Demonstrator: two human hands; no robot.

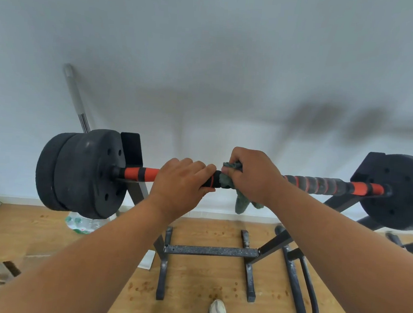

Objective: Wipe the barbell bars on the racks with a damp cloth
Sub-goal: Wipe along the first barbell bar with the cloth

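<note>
A barbell bar (320, 185) with orange and black foam grips lies across a black rack (211, 250) in front of a white wall. Black weight plates sit on its left end (82, 172) and right end (398, 191). My left hand (179, 181) is closed around the bar just left of centre. My right hand (253, 174) presses a grey-green cloth (241, 202) around the bar at its middle, touching my left hand's fingertips. A tail of the cloth hangs below the bar.
A bare silver bar (76, 98) leans against the wall behind the left plates. A pack of water bottles (81, 223) lies on the wooden floor under them. Another black frame (302, 280) lies at the right. My shoes (218, 310) stand near the rack's feet.
</note>
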